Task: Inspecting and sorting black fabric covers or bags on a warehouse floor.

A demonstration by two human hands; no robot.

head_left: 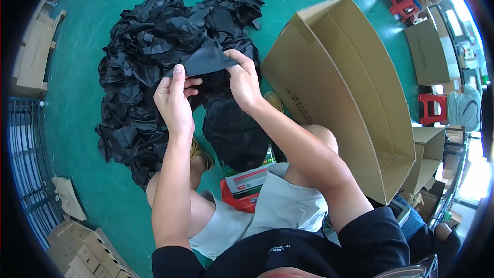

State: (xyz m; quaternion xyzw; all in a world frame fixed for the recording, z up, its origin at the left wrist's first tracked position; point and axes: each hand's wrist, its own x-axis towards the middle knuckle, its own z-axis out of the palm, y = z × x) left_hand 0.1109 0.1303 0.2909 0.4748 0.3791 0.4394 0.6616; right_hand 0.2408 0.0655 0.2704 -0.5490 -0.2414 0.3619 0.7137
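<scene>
Both hands hold one flat black fabric piece [206,61] above a big heap of black fabric pieces [149,67] on the green floor. My left hand [175,100] pinches its lower left edge, thumb up. My right hand [243,80] grips its right corner. Under my hands a stack of black pieces [234,128] rests between my knees.
A long open cardboard box [355,98] lies to my right. A red and white box [247,185] sits by my legs. Cardboard boxes [36,51] stand at far left and lower left [77,252]. Red stools [431,107] and other people are at the right.
</scene>
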